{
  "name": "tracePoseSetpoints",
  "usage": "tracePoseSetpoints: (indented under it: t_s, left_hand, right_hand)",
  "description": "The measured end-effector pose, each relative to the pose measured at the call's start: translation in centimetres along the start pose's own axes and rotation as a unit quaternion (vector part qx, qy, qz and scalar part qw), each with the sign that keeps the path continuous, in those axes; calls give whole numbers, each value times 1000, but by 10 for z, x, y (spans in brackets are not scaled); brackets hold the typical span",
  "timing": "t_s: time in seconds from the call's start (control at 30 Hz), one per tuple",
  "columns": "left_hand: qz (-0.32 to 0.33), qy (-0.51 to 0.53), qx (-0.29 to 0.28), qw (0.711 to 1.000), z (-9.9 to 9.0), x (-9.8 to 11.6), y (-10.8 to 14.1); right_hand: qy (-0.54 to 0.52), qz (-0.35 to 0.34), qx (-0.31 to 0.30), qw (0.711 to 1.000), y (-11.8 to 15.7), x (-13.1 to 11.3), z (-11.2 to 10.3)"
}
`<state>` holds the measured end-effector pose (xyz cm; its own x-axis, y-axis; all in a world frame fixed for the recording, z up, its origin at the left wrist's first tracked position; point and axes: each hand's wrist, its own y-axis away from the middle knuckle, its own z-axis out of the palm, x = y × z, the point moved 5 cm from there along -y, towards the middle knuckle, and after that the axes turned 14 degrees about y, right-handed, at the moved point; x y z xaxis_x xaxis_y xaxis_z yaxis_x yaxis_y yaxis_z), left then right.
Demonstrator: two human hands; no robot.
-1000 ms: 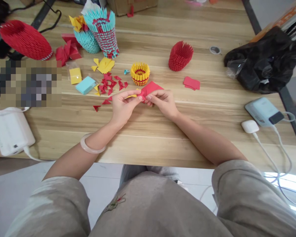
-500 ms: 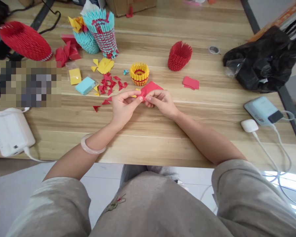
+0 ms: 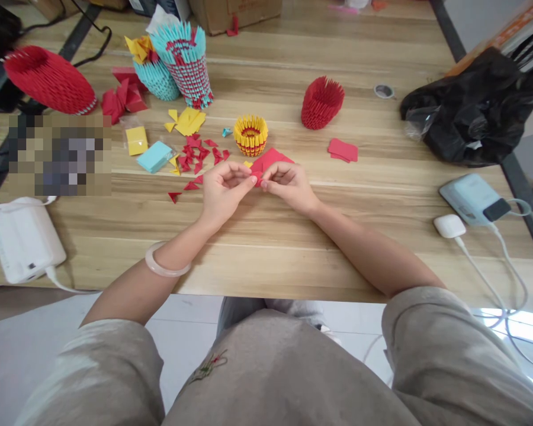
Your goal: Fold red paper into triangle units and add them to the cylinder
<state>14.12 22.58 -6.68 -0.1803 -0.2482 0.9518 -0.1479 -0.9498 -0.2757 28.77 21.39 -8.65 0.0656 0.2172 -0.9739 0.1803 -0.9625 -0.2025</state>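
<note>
Both bare forearms were found reaching forward from short grey-brown sleeves and angling inward, the left forearm (image 3: pixel 133 290) bearing a pale bangle (image 3: pixel 164 263) below the wrist and the right forearm (image 3: pixel 373 248) bare. The left hand (image 3: pixel 224 192) and the right hand (image 3: pixel 291 186) were observed facing each other near the midline, the thumb of each extended inward and set close to its index finger in a pinching pose. The remaining fingers of the right hand were noted as curled, with the fingertips of the two hands near one another.
</note>
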Motion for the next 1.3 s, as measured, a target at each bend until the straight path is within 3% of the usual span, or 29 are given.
tracePoseSetpoints:
  t_s: [0.13, 0.27, 0.37, 0.53, 0.8, 1.1, 1.3]
  left_hand:
    - [-36, 10, -16, 999, -1, -4, -3]
    - [-112, 3, -71, 991, 3, -10, -4]
    - [-129, -1, -96, 987, 5, -10, -3]
    - [-74, -48, -125, 988, 5, -2, -3]
    - [12, -112, -164, 980, 4, 8, -3]
    - [146, -212, -307, 916, 7, 18, -5]
    - [185, -258, -315, 894, 4, 19, -5]
  right_hand:
    - [0, 4, -5, 1000, 0, 0, 0]
    - [-12, -8, -24, 1000, 0, 0, 2]
    - [-10, -8, -23, 1000, 0, 1, 3]
    - [-28, -16, -14, 999, -2, 0, 1]
    - [-37, 38, -8, 999, -6, 7, -2]
    - [-43, 51, -17, 998, -6, 12, -4]
    - [-53, 53, -43, 996, -5, 13, -5]
